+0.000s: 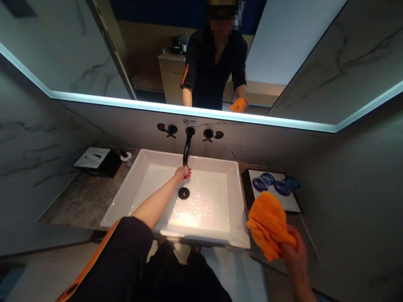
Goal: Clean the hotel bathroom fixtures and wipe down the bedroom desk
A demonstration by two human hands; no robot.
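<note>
My left hand (182,172) reaches over the white sink (143,167), right at the lower end of the black faucet (187,147). Its fingers are curled, with red nails showing; whether they grip the spout tip or sit just under it I cannot tell. Bunched in my right hand (294,247) is an orange cloth (268,222), held up to the right of the sink's front corner. Below my left hand lies the dark round drain stopper (184,193). The sink floor glistens, with wet-looking ripples near the front.
Black cross handles (171,130) flank the faucet on the wall. A tissue box (94,158) and a small white holder (126,158) stand left. On the right, a tray (291,203) carries several blue round items (267,179). A lit mirror (195,111) hangs above.
</note>
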